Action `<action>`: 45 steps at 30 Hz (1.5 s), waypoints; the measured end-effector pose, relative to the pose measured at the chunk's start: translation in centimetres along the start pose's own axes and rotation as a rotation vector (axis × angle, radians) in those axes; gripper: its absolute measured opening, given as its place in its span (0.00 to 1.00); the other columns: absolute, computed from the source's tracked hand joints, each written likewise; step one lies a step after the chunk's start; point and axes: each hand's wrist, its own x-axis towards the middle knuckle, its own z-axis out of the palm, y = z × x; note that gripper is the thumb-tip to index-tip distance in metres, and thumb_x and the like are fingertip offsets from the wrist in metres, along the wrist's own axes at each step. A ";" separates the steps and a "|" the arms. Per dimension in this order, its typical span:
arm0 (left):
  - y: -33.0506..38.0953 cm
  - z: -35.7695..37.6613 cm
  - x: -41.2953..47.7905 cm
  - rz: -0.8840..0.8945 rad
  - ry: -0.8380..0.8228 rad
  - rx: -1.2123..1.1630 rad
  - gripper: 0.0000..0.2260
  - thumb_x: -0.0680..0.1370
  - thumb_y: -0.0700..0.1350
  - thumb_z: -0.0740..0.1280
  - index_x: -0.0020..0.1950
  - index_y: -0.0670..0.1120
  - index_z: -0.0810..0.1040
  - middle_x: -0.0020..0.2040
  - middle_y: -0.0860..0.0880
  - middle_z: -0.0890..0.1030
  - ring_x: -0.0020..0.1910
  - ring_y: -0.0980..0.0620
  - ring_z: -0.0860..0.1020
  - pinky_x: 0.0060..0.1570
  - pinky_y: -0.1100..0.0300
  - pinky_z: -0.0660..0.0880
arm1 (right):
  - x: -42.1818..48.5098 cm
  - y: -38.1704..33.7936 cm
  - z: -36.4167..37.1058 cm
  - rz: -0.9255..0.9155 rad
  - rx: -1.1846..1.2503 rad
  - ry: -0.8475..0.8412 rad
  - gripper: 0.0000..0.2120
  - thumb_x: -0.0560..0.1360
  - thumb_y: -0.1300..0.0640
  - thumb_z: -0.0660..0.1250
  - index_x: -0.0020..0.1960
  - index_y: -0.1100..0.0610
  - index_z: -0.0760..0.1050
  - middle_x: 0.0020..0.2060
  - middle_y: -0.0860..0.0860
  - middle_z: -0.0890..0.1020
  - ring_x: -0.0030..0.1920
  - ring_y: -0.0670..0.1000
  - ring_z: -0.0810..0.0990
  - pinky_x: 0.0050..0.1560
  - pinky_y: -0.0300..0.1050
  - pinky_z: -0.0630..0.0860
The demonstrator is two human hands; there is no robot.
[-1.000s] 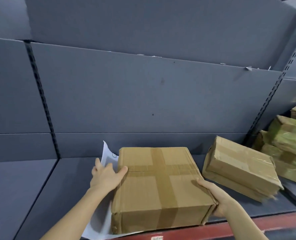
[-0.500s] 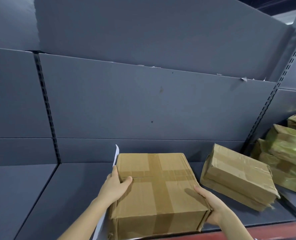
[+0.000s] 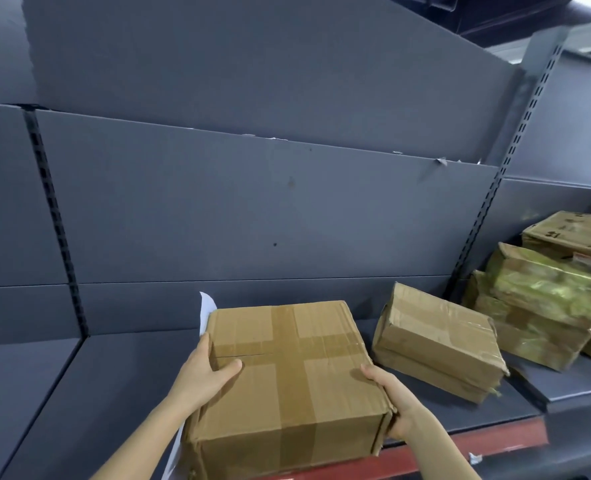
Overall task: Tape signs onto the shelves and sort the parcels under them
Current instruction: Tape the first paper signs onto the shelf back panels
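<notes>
A brown cardboard parcel [image 3: 287,386] crossed with brown tape sits at the front of the grey shelf [image 3: 107,386]. My left hand [image 3: 207,372] grips its left side, thumb on top. My right hand [image 3: 391,400] holds its right front corner, thumb on top. A white paper sign [image 3: 206,313] stands folded up against the parcel's left side, under my left hand, and its lower edge pokes out near the shelf front. A second taped parcel [image 3: 439,344] lies just right of the first.
Several parcels wrapped in yellowish tape [image 3: 543,306] are stacked on the neighbouring shelf at the right. Grey back panels [image 3: 252,209] rise behind. A slotted upright [image 3: 491,202] divides the bays. A red strip [image 3: 460,445] runs along the shelf's front edge.
The paper that lay flat beside the parcel now stands folded against its left side. My left hand has moved from the paper onto the parcel's side. The view has tilted up.
</notes>
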 end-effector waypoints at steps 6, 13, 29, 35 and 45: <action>-0.9 -0.3 0.6 -0.012 0.056 -0.008 0.17 0.80 0.50 0.59 0.67 0.45 0.68 0.65 0.47 0.70 0.60 0.49 0.70 0.59 0.52 0.69 | -0.5 -0.1 -0.4 -0.144 0.003 -0.002 0.20 0.70 0.57 0.68 0.61 0.60 0.73 0.46 0.61 0.82 0.46 0.61 0.80 0.44 0.52 0.76; -1.3 -1.4 1.0 0.003 0.261 0.065 0.21 0.80 0.41 0.59 0.73 0.38 0.64 0.72 0.40 0.66 0.70 0.40 0.65 0.66 0.49 0.61 | -2.0 -1.7 -3.6 -0.452 0.103 -0.060 0.50 0.38 0.49 0.83 0.59 0.60 0.73 0.44 0.57 0.84 0.43 0.57 0.83 0.40 0.50 0.79; 0.4 0.5 0.3 0.157 0.270 -0.019 0.25 0.74 0.26 0.57 0.70 0.39 0.68 0.71 0.43 0.68 0.70 0.42 0.65 0.56 0.62 0.65 | -5.6 -3.2 -7.5 -0.580 0.790 0.457 0.29 0.66 0.44 0.70 0.65 0.46 0.68 0.62 0.51 0.74 0.59 0.59 0.73 0.49 0.64 0.70; 0.6 0.7 0.2 0.171 0.268 -0.036 0.25 0.74 0.26 0.58 0.70 0.39 0.69 0.71 0.44 0.69 0.69 0.42 0.67 0.65 0.50 0.67 | -4.2 -4.2 -7.0 -0.547 0.613 0.585 0.36 0.76 0.46 0.65 0.76 0.43 0.49 0.74 0.51 0.59 0.67 0.61 0.65 0.65 0.68 0.60; 1.3 0.1 -0.7 0.194 0.255 -0.093 0.24 0.75 0.26 0.58 0.70 0.40 0.68 0.71 0.44 0.69 0.71 0.45 0.65 0.67 0.57 0.61 | -0.6 -0.3 -6.1 -0.470 0.439 0.811 0.26 0.77 0.58 0.61 0.74 0.55 0.59 0.64 0.56 0.70 0.63 0.59 0.70 0.67 0.58 0.63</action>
